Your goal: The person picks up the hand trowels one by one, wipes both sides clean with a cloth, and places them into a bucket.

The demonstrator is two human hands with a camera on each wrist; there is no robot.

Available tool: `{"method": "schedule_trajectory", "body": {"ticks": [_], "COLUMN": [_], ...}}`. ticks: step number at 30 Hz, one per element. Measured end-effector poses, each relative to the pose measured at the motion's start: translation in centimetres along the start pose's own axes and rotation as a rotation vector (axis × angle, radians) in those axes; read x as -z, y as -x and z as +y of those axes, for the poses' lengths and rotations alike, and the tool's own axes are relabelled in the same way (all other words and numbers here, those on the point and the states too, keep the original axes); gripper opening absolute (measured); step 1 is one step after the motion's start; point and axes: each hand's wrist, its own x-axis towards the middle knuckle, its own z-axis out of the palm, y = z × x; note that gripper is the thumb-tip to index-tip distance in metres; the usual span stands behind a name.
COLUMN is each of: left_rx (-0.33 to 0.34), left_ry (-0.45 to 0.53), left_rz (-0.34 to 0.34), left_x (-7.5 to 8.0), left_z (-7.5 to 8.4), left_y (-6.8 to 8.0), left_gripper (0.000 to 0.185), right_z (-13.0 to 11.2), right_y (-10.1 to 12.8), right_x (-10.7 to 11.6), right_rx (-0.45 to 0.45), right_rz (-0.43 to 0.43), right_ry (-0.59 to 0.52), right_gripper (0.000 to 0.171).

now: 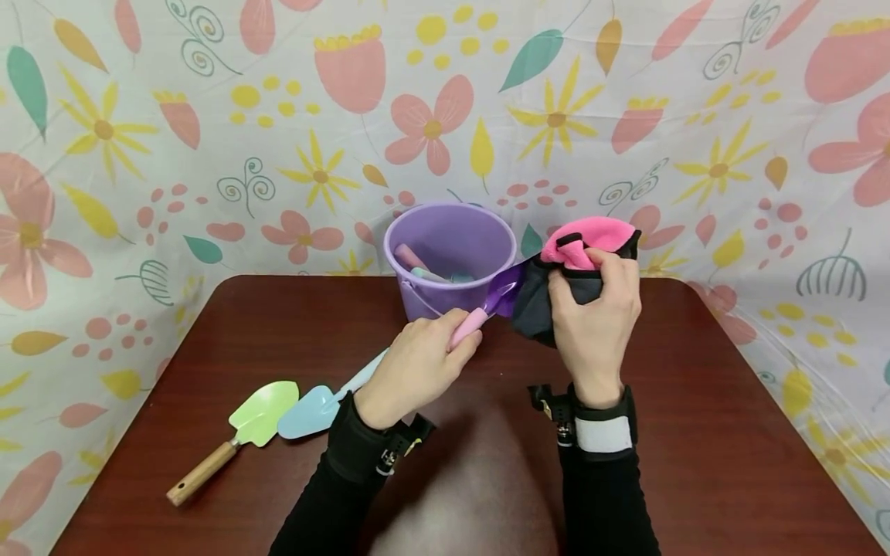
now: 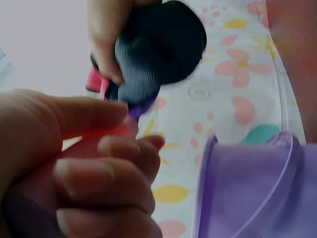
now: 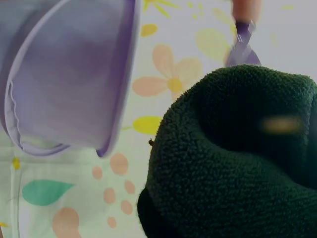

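My left hand [image 1: 417, 359] grips the pink handle of a small toy trowel [image 1: 502, 292] with a purple blade. In my right hand [image 1: 599, 328] is a bunched cloth [image 1: 538, 301], dark grey on one side and bright pink on the other, with black edging. The cloth meets the purple blade and covers part of it. Fuzzy dark fabric [image 3: 198, 163] fills much of the right wrist view. In the left wrist view, my left thumb and curled fingers [image 2: 104, 173] wrap the pink handle, and the cloth [image 2: 163, 44] hangs beyond them.
Behind the hands stands a purple bucket [image 1: 452, 232] with several tool parts inside, including a pink handle [image 1: 412, 256]. On the left of the brown table [image 1: 730, 463] lie a green trowel [image 1: 264, 413] with a wooden handle and a light blue trowel [image 1: 309, 413]. A flowered sheet [image 1: 431, 93] hangs behind.
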Motion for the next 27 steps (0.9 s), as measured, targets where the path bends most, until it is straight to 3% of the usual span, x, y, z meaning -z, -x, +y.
{"method": "schedule_trajectory", "body": {"ticks": [11,21,27], "left_rx": [0.013,0.027,0.040], "left_ry": [0.009,-0.046,-0.023], "left_rz": [-0.097,-0.037,-0.013], "left_x": [0.9,0.6,0.0], "left_z": [-1.6,-1.6,-1.6], "left_y": [-0.1,-0.3,-0.3], "left_gripper": [0.014,0.015,0.016], "right_z": [0.4,-0.8,-1.2], "right_y": [-0.3,0.5,1.3], "right_x": [0.5,-0.8,-1.8], "right_rx": [-0.058,0.034,0.073], "right_rz": [0.017,-0.041,-0.084], "right_ry": [0.000,-0.053,-0.083], "right_gripper": [0.031,0.031,0.030]}}
